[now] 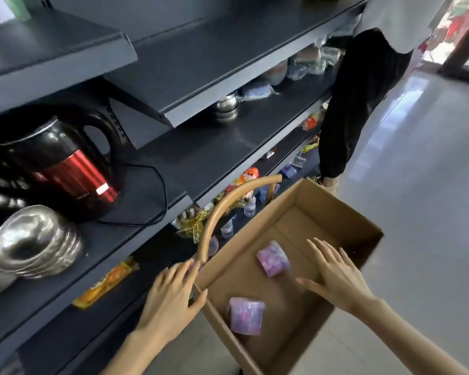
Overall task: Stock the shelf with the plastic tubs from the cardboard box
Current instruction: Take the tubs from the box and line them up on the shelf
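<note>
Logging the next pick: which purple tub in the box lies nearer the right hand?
The far tub, just left of the right hand; the near tub sits nearer the left hand.

A black-and-red kettle [63, 166] stands beside stacked steel bowls [33, 242], an orange packet [106, 284] below.

Person [363, 90] cut off (top edge), lower-shelf packets [241, 184] blurred, cardboard box [347, 212] corner cropped

Two plastic tubs [273, 259] [246, 315], one cardboard box [363, 236], two hands [171, 299] [339, 277], one kettle [63, 169], two stacks of steel bowls [33, 244] [226, 106].
</note>
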A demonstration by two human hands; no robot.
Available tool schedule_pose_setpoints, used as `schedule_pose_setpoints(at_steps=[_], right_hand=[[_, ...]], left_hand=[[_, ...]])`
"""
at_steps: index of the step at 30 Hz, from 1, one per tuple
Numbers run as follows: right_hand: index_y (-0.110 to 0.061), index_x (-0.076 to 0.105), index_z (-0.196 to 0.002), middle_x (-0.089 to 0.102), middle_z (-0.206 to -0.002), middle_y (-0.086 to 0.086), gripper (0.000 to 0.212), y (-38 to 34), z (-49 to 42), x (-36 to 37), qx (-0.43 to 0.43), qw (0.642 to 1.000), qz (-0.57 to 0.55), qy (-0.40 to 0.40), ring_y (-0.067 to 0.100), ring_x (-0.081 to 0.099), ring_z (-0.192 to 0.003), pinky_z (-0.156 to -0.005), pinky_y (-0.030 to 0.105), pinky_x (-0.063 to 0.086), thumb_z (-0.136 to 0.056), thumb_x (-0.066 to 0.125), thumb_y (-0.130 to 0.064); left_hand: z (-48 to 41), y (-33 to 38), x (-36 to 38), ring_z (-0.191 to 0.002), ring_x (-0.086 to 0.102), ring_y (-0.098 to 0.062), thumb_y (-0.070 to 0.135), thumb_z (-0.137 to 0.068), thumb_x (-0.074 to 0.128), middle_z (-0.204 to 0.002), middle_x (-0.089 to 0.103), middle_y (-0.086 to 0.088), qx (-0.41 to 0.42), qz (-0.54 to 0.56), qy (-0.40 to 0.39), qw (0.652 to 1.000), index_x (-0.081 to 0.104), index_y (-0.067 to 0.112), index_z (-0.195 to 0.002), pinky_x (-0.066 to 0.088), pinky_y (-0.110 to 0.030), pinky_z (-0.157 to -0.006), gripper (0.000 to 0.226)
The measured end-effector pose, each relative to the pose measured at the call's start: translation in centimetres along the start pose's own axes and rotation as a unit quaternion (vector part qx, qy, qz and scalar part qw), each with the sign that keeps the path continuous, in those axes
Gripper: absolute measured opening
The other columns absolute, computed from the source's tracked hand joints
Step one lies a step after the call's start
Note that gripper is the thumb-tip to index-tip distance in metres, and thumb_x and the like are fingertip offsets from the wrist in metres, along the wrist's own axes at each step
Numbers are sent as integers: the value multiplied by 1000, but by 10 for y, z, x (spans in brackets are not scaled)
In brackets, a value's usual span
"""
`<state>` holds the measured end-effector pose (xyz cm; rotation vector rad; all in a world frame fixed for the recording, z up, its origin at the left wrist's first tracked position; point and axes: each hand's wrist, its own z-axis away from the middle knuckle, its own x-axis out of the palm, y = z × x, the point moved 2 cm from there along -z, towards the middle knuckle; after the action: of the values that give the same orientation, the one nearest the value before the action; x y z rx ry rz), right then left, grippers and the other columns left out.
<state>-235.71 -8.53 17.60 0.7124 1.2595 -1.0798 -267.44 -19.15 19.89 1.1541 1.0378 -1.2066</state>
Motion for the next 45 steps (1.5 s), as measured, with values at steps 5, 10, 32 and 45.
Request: schedule_pose_setpoints(at_steps=[5,10,32,45], right_hand=[[-22,3,-149,11,-156,-2,90,-2,-8,86,41,994,-61,-79,18,11,-144,-115,37,13,-83,42,-68],[-20,-3,-149,3,-157,4,94,-39,-6,167,-31,972,-78,-220,21,8,-145,-115,34,15,-84,63,-35],[2,11,-142,32,-128,14,108,-41,-82,234,104,961,-182,-178,30,39,-116,-99,33,36,-68,75,-44],[-25,15,-138,27,-138,-13,98,-38,-53,124,-87,866,-493,25,16,34,-133,-106,27,37,-65,81,-27]], left_hand=[[-5,29,79,-91,67,-10,53,-80,35,-103,70,6,69,17,-114,991,73,18,-105,55,-27,-72,57],[-11,36,137,-86,67,-11,48,-70,38,-100,71,4,93,0,-167,982,74,17,-101,55,-25,-67,57],[-80,9,177,-135,25,-11,27,-94,53,-148,31,5,26,215,-130,968,23,18,-147,18,-17,-105,62],[-124,12,119,-117,12,26,47,-64,81,-136,8,46,70,339,-199,917,-7,57,-138,22,-11,-97,116]])
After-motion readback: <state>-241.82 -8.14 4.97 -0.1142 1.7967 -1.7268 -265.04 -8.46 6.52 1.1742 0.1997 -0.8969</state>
